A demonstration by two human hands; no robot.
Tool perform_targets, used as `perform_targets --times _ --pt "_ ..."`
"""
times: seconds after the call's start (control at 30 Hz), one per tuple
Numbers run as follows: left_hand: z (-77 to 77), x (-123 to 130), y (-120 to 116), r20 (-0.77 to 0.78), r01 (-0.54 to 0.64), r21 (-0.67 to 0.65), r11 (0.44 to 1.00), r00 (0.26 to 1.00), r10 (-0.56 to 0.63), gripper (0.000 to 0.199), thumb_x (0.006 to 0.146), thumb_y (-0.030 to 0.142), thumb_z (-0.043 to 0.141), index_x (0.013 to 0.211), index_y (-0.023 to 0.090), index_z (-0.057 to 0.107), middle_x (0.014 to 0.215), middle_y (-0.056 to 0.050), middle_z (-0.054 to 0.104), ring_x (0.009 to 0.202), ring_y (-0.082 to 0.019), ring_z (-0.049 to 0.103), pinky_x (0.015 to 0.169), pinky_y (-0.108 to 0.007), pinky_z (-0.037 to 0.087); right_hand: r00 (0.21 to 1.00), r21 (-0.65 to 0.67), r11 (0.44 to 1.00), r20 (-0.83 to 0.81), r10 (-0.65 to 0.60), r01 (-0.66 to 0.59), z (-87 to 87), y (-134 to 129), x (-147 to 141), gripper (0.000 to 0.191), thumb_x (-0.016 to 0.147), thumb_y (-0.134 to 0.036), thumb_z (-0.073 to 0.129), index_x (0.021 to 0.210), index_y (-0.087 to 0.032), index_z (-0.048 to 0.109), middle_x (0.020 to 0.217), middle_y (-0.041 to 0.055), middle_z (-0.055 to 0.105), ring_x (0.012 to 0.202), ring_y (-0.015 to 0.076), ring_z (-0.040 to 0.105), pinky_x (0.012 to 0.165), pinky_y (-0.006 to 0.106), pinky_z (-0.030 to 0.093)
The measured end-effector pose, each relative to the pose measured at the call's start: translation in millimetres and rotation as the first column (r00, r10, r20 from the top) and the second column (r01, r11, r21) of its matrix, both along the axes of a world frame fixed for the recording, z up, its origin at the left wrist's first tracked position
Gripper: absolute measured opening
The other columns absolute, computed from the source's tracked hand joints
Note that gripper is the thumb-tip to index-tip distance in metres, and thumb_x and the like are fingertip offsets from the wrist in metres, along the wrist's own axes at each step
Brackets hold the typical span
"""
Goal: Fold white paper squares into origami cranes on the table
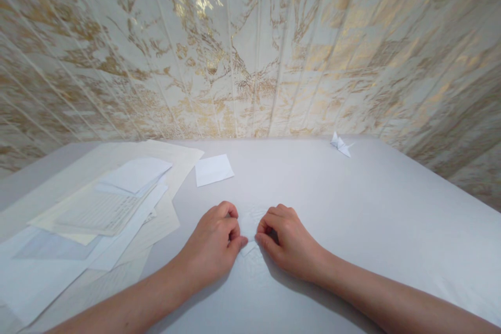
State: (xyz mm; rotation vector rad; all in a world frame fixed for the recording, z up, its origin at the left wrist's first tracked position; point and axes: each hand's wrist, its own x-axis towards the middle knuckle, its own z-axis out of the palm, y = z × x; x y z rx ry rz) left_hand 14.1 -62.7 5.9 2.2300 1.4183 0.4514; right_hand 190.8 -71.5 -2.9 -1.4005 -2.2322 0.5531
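Between my two hands is a small white piece of folded paper (248, 228), low on the table and hard to tell from its pale surface. My left hand (217, 237) is closed with curled fingers, its thumb and fingertips at the paper's left edge. At the right edge, my right hand (286, 240) pinches with thumb and index finger. Both hands rest close to the tabletop, and they partly cover the paper, so its full shape is hidden.
On the left lies a spread of loose sheets (113, 211), some printed or lined. A white paper square (214, 170) sits beyond my left hand. Near the table's (376, 229) far right edge stands a folded paper crane (340, 145). A gold-patterned curtain (250, 62) hangs behind.
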Motion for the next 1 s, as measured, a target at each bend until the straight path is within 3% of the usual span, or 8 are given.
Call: perform_targets --times 0.6,0.8,1.0 --pt "-1.6 1.5 -1.6 -0.054 0.022 0.061 0.998 0.998 -0.019 0.021 0.077 0.017 0.049 0.057 0.016 0.054 0.089 -0.005 0.054 0.076 -0.016 0.052 0.073 -0.032 0.042 1.0 0.013 1.0 0.018 -0.012 0.011 1.1 0.6 -1.8 0.011 0.076 -0.013 0.054 0.067 -0.017 0.058 0.068 0.0017 0.058 0.074 0.0158 0.049 0.071 0.029 0.032" --pt "-0.4 1.9 -1.4 -0.074 0.023 0.047 0.999 0.997 -0.02 0.022 0.077 0.017 0.049 0.056 0.016 0.053 0.089 -0.005 0.053 0.075 -0.016 0.052 0.071 -0.032 0.042 0.999 -0.065 0.998 -0.039 0.002 -0.005 1.6 6.4 2.1 0.016 0.075 -0.007 0.051 0.068 -0.017 0.061 0.069 0.0008 0.061 0.073 0.0153 0.051 0.072 0.029 0.034" --pt "2.8 2.8 -1.5 -0.07 0.012 0.027 1.0 0.997 -0.011 0.022 0.077 0.016 0.048 0.055 0.016 0.053 0.088 -0.005 0.053 0.073 -0.015 0.053 0.071 -0.031 0.042 0.994 -0.09 0.994 -0.086 -0.063 0.055 3.0 8.1 2.6 0.019 0.078 -0.006 0.046 0.077 -0.018 0.06 0.072 0.0003 0.062 0.074 0.0149 0.053 0.072 0.028 0.035"
